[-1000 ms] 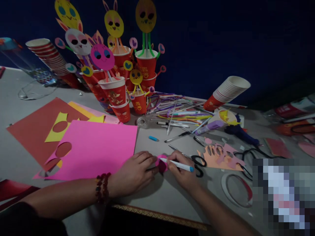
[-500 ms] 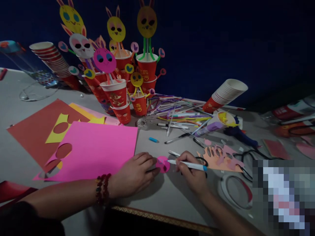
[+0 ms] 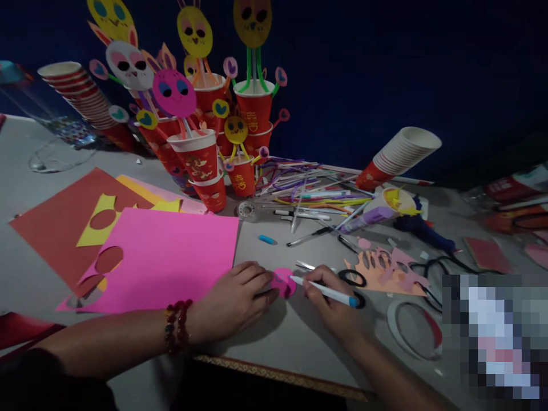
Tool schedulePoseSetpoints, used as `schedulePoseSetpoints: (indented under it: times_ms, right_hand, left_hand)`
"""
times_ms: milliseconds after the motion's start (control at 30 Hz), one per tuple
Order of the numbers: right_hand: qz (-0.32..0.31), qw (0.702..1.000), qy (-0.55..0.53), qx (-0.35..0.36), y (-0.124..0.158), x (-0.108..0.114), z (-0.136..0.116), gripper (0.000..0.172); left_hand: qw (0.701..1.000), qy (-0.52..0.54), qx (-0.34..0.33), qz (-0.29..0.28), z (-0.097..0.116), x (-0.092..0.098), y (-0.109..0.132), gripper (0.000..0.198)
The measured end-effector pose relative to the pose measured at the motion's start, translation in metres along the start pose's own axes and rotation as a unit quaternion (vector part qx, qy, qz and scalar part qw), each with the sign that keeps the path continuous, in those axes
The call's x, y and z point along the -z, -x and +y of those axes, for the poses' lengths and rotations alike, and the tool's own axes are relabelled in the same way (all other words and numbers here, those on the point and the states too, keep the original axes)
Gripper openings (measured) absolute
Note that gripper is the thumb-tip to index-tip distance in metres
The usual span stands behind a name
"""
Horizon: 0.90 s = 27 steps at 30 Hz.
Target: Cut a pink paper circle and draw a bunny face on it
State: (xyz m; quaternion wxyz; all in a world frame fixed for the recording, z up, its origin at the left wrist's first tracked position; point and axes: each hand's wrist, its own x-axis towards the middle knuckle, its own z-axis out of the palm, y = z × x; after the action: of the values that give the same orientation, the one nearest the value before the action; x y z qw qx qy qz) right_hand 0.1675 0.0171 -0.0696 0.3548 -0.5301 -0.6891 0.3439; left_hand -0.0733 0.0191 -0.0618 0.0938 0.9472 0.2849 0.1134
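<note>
Beyond marker [image 3: 329, 292], small red cup [image 3: 245, 173]: illegible gold lettering [image 3: 238, 184].

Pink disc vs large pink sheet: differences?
The pink disc is round; the pink sheet has straight edges and a cut-out. The disc is far smaller than the sheet. The marker points at the disc; the left hand overlaps the sheet. Both are pink.

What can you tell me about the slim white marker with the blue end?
The slim white marker with the blue end looks like plastic and tapers to a narrow tip. Held in the bare right hand, it slants with its blue end to the right. Its tip is over the small round pink paper disc; contact is unclear.
</note>
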Motion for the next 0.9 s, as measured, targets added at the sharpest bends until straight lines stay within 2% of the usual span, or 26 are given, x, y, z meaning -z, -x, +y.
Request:
schedulePoseSetpoints:
  times_ms: [367,600,900]
  right_hand:
    - [-0.010,1.000,0.007,0.006,-0.0012,-0.0002,0.0018,0.020]
    - [-0.009,1.000,0.009,0.000,-0.0012,-0.0006,0.0018,0.021]
    - [-0.017,1.000,0.018,0.006,-0.0011,-0.0005,0.0020,0.021]
  left_hand:
    - [1.000,0.010,-0.002,-0.002,-0.0006,0.0019,-0.0001,0.027]
    - [1.000,0.019,0.004,0.018,0.0000,0.0000,-0.0006,0.024]
    - [1.000,0.013,0.005,0.007,0.0003,0.0008,-0.0004,0.025]
